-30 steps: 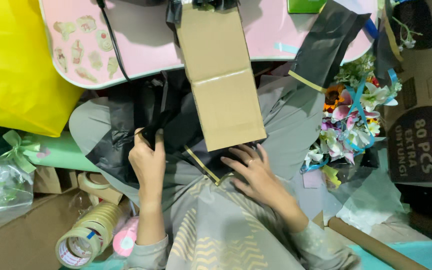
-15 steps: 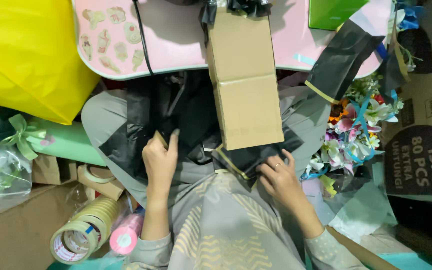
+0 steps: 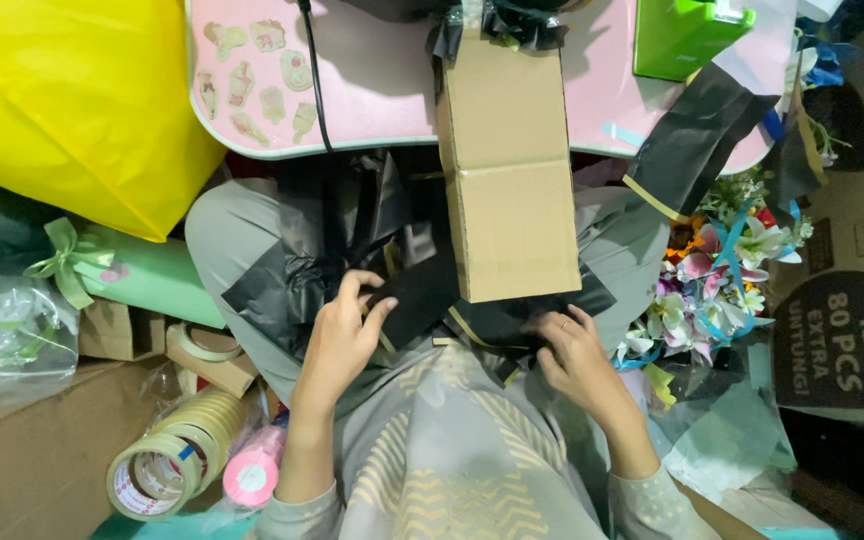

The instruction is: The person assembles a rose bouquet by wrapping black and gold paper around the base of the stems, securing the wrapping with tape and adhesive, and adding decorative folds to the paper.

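Note:
I sit with black wrapping sheets (image 3: 292,285) spread over my lap. My left hand (image 3: 340,335) pinches a dark folded piece of the black sheet (image 3: 414,297) at its edge. My right hand (image 3: 577,362) rests fingers-down on another part of the black sheet (image 3: 497,325) with a gold-trimmed edge. A brown cardboard strip (image 3: 512,175) lies from the pink table down onto my lap, between and just above both hands.
A pink lap table (image 3: 372,80) with stickers and a black cable sits ahead, a green box (image 3: 687,35) on it. A yellow bag (image 3: 62,110) lies left. Tape rolls (image 3: 167,465) and a pink ribbon roll (image 3: 252,475) lie lower left. Artificial flowers (image 3: 717,270) and a cardboard carton (image 3: 852,300) are right.
Both hands have shifted slightly on the black sheet; the left hand now pinches a folded dark piece, and the right hand has slid a little under the cardboard's lower edge.

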